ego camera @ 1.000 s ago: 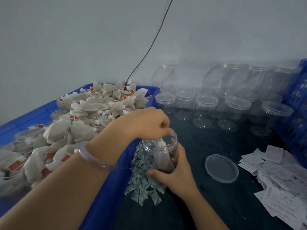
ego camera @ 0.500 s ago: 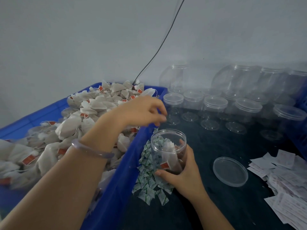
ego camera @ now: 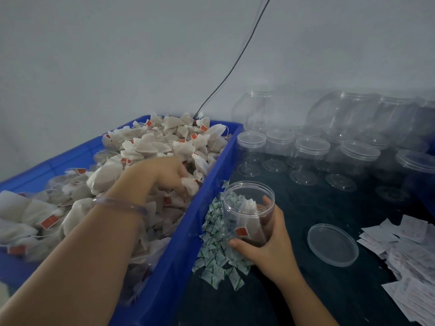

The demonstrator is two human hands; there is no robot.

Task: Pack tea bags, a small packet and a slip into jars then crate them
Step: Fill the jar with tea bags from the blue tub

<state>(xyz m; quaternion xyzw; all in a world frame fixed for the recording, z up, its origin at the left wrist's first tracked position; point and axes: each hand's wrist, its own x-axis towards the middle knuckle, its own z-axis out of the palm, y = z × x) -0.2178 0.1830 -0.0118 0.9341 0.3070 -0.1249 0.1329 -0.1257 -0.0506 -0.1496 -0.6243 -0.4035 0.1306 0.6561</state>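
Note:
An open clear jar [ego camera: 247,208] stands on the dark table beside the blue bin [ego camera: 202,208], with a few tea bags inside, one with a red tag. My right hand [ego camera: 266,245] grips the jar from its right side. My left hand [ego camera: 164,175] is down in the heap of white tea bags [ego camera: 150,149] that fills the bin, its fingers curled around some bags near the bin's right wall. The jar's lid [ego camera: 333,244] lies flat on the table to the right. A pile of small green-and-white packets [ego camera: 214,252] lies between bin and jar. Paper slips [ego camera: 407,255] are heaped at the right.
Several empty lidded jars [ego camera: 310,149] stand in rows at the back, with larger clear jars [ego camera: 259,109] behind them against the wall. A dark cable [ego camera: 230,74] runs down the wall to the bin. A blue crate edge [ego camera: 426,203] shows at the far right.
My left hand has left the jar's mouth, swung left over the bin and dropped into the tea bag heap. My right hand has kept its hold on the jar.

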